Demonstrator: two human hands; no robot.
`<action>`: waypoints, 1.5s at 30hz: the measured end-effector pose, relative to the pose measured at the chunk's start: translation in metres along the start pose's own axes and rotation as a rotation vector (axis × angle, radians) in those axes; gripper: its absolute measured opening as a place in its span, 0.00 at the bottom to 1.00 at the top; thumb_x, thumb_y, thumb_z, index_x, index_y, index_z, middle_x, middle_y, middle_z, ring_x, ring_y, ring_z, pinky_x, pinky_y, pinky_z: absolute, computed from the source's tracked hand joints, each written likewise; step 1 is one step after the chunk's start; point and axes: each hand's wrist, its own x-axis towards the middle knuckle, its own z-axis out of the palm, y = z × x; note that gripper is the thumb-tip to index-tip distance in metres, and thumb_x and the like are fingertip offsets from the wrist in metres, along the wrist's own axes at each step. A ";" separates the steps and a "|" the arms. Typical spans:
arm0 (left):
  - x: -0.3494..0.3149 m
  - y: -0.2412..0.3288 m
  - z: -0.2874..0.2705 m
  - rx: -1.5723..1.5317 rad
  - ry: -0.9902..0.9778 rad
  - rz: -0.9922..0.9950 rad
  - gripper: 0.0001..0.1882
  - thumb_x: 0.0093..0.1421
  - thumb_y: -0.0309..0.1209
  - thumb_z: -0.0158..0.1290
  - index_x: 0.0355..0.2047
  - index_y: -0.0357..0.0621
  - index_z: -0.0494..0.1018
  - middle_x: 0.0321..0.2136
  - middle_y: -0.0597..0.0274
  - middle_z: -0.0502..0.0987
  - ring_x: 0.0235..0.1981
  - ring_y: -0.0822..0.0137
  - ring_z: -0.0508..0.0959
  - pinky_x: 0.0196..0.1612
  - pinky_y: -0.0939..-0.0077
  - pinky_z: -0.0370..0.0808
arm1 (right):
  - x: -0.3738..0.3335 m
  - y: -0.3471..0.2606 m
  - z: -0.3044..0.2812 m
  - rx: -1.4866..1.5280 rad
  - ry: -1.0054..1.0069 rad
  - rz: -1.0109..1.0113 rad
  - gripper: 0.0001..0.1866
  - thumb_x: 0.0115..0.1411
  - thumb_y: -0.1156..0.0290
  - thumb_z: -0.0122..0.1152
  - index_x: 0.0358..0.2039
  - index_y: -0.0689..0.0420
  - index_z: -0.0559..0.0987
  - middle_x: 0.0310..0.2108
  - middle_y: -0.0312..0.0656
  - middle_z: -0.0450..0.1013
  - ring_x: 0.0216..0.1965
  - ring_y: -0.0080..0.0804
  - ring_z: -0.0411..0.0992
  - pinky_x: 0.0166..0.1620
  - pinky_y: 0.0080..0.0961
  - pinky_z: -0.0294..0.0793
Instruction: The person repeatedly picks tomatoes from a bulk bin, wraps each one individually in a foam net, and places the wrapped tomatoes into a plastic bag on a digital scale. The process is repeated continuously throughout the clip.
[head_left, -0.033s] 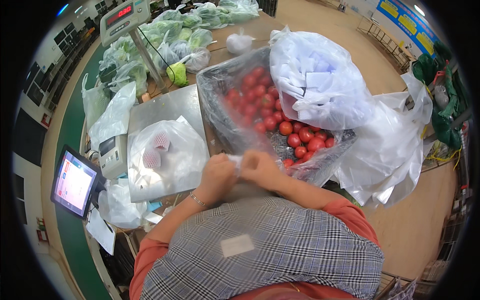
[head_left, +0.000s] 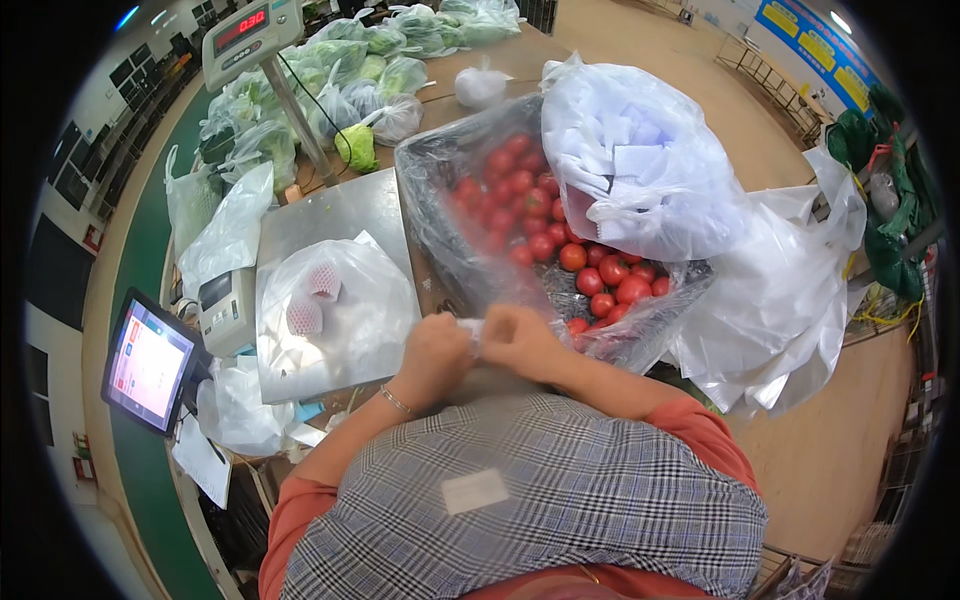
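Close together in front of my body, at the near edge of the tomato crate, both hands are closed. My left hand (head_left: 437, 350) and my right hand (head_left: 522, 342) pinch a small piece of thin whitish film (head_left: 471, 326) between them; the fingers hide most of it. Just beyond is a crate lined with clear plastic (head_left: 425, 205), with red tomatoes (head_left: 572, 257) inside. To the left, a clear plastic bag (head_left: 375, 300) with two pinkish foam nets (head_left: 304, 315) lies on the steel scale platform (head_left: 330, 215).
A bulging bag of white paper pieces (head_left: 640, 170) rests over the crate's right side, beside white plastic sheets (head_left: 770, 300). A scale display (head_left: 250, 40) on a post, bagged green vegetables (head_left: 340, 60), a label printer (head_left: 227, 312) and a touchscreen (head_left: 150, 362) stand left.
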 end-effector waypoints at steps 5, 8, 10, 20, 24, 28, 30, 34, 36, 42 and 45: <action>-0.030 0.008 0.019 -0.113 -0.349 0.047 0.10 0.49 0.35 0.61 0.23 0.43 0.74 0.25 0.57 0.76 0.31 0.58 0.76 0.32 0.66 0.73 | 0.047 0.061 -0.086 -0.320 0.059 0.157 0.10 0.49 0.68 0.65 0.29 0.61 0.78 0.26 0.42 0.77 0.28 0.27 0.75 0.31 0.30 0.73; -0.026 0.005 0.023 -0.535 -0.294 0.244 0.14 0.53 0.33 0.56 0.40 0.45 0.76 0.38 0.58 0.79 0.45 0.57 0.77 0.41 0.70 0.76 | 0.034 0.186 -0.127 -0.861 -0.564 0.213 0.13 0.48 0.63 0.63 0.32 0.58 0.80 0.30 0.49 0.78 0.31 0.45 0.76 0.36 0.38 0.75; -0.024 0.005 0.024 -0.690 -0.377 0.149 0.16 0.54 0.30 0.55 0.44 0.45 0.75 0.38 0.59 0.79 0.45 0.59 0.77 0.41 0.71 0.76 | 0.015 0.245 -0.127 -0.841 -0.748 0.113 0.14 0.48 0.62 0.62 0.34 0.56 0.81 0.33 0.52 0.78 0.33 0.51 0.76 0.37 0.41 0.74; -0.023 0.002 0.000 -1.403 0.042 -0.745 0.24 0.63 0.30 0.49 0.59 0.35 0.61 0.52 0.57 0.72 0.53 0.66 0.72 0.54 0.72 0.70 | 0.020 0.144 -0.100 -0.830 -0.921 0.284 0.29 0.39 0.61 0.70 0.45 0.55 0.78 0.36 0.52 0.77 0.39 0.51 0.75 0.43 0.41 0.73; -0.024 0.002 -0.007 -1.516 0.271 -0.890 0.21 0.64 0.33 0.46 0.56 0.37 0.64 0.42 0.63 0.73 0.39 0.72 0.72 0.43 0.79 0.71 | 0.041 0.074 -0.113 -0.733 -0.066 0.081 0.23 0.42 0.67 0.70 0.39 0.60 0.73 0.35 0.49 0.74 0.39 0.42 0.74 0.41 0.34 0.73; -0.038 -0.011 0.019 -1.411 0.144 -0.801 0.23 0.63 0.35 0.49 0.56 0.37 0.64 0.47 0.60 0.72 0.43 0.70 0.74 0.46 0.77 0.72 | 0.037 0.004 -0.055 -0.061 0.015 -0.217 0.33 0.42 0.63 0.75 0.49 0.58 0.73 0.46 0.48 0.71 0.48 0.40 0.72 0.51 0.33 0.71; -0.027 0.000 0.006 -1.459 0.159 -0.827 0.25 0.61 0.35 0.51 0.56 0.37 0.64 0.50 0.58 0.72 0.47 0.68 0.74 0.50 0.75 0.72 | 0.035 -0.003 -0.031 -0.326 -0.140 -0.483 0.33 0.44 0.67 0.74 0.52 0.58 0.72 0.51 0.46 0.70 0.53 0.40 0.69 0.58 0.35 0.66; -0.027 0.008 -0.014 -1.445 0.165 -0.781 0.30 0.57 0.35 0.56 0.58 0.37 0.62 0.51 0.56 0.71 0.50 0.66 0.74 0.54 0.71 0.71 | 0.043 0.011 -0.025 0.026 -0.304 -0.245 0.30 0.54 0.68 0.66 0.57 0.59 0.69 0.57 0.44 0.68 0.57 0.35 0.67 0.61 0.33 0.63; -0.031 0.009 -0.018 -1.563 0.118 -0.750 0.33 0.55 0.35 0.58 0.59 0.37 0.60 0.51 0.57 0.72 0.50 0.66 0.74 0.55 0.69 0.71 | 0.057 0.028 -0.030 0.311 -0.307 -0.038 0.30 0.57 0.67 0.63 0.60 0.58 0.67 0.58 0.43 0.67 0.58 0.33 0.66 0.61 0.31 0.63; -0.028 0.024 -0.050 -1.490 -0.097 -0.510 0.43 0.47 0.31 0.62 0.62 0.37 0.55 0.54 0.59 0.68 0.54 0.69 0.69 0.58 0.68 0.67 | 0.039 0.002 -0.007 0.707 -0.611 0.288 0.33 0.57 0.73 0.62 0.63 0.58 0.63 0.51 0.44 0.71 0.52 0.30 0.69 0.57 0.29 0.68; -0.039 0.021 -0.045 -1.405 0.011 -0.474 0.45 0.46 0.32 0.63 0.62 0.38 0.54 0.53 0.58 0.67 0.55 0.68 0.68 0.58 0.68 0.66 | 0.037 0.010 0.000 0.786 -0.462 0.186 0.29 0.55 0.79 0.63 0.58 0.59 0.68 0.46 0.41 0.72 0.48 0.27 0.71 0.52 0.26 0.71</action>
